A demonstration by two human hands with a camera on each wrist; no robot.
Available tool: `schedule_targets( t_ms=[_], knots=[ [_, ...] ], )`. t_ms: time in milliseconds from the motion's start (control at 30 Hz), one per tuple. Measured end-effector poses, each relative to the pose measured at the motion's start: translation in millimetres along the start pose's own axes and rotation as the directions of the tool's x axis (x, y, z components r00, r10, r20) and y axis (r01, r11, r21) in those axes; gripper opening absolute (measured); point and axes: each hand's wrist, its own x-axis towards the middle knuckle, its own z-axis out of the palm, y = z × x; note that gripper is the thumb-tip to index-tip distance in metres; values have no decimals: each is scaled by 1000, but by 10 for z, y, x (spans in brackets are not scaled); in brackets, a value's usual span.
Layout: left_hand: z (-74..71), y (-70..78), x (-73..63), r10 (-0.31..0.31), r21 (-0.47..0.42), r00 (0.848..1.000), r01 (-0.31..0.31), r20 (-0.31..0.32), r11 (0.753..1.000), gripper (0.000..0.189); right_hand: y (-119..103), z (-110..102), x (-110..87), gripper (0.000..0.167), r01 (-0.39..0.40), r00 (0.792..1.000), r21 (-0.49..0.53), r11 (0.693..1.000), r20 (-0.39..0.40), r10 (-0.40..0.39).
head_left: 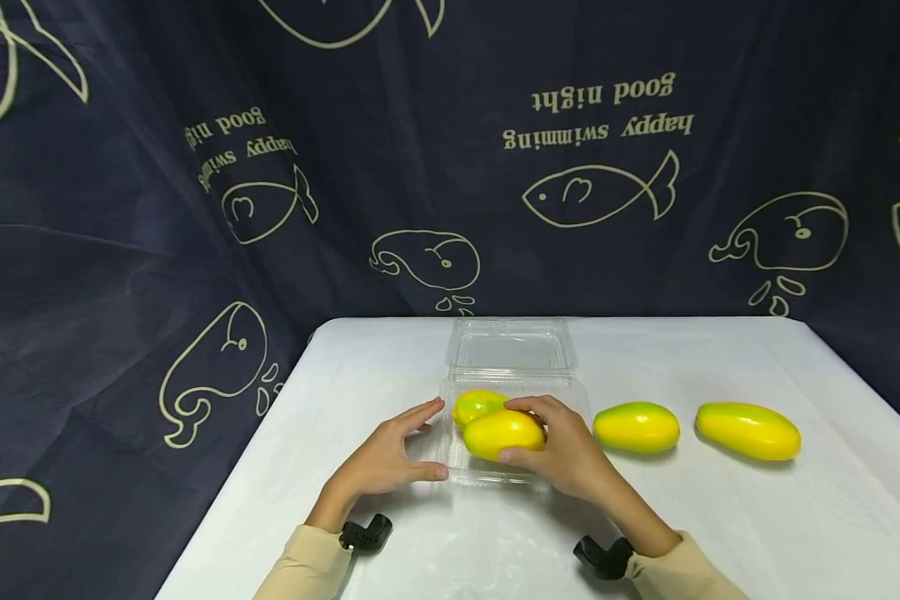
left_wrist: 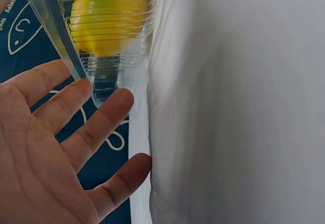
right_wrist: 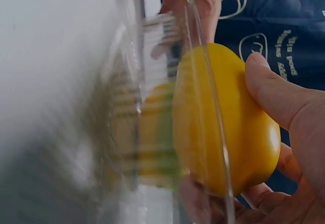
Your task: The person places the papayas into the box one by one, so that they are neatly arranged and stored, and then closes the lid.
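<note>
My right hand [head_left: 570, 446] grips a yellow papaya [head_left: 501, 434] between thumb and fingers, at the front of a clear plastic clamshell box [head_left: 521, 385]. In the right wrist view, the held papaya [right_wrist: 233, 127] overlaps the box's transparent rim. Behind it, a yellow-green papaya [head_left: 477, 403] lies inside the box, partly hidden by the held one. At the box's left side is my left hand [head_left: 384, 457], fingers spread and holding nothing. The left wrist view shows the fingertips of that hand [left_wrist: 56, 142] right at the box's wall.
Two more papayas lie on the white table to the right of the box, one nearer [head_left: 636, 427] and one farther [head_left: 748, 431]. The box's lid [head_left: 510, 343] is folded back toward the dark printed curtain [head_left: 420, 150].
</note>
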Motion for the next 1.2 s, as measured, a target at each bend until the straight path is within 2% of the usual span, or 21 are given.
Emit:
schedule_targets(
  t_ms=[200,600,867,1200],
  knots=[
    [-3,-12,-11,-2,9,1000,2,-1,1000,97,-50,144,14,65,-18,1000,-4,1000,15,18],
    [4,-13,7,-16,17,1000,16,6,1000,100,-82,291,35,60,-58,998,-26,998,9,58],
    [4,-15,13,-7,16,1000,7,12,1000,99,-89,317,86,49,-69,997,-6,998,42,70],
    [10,-33,19,-1,16,1000,1,8,1000,98,-64,316,100,49,-90,993,23,996,78,88]
  ],
)
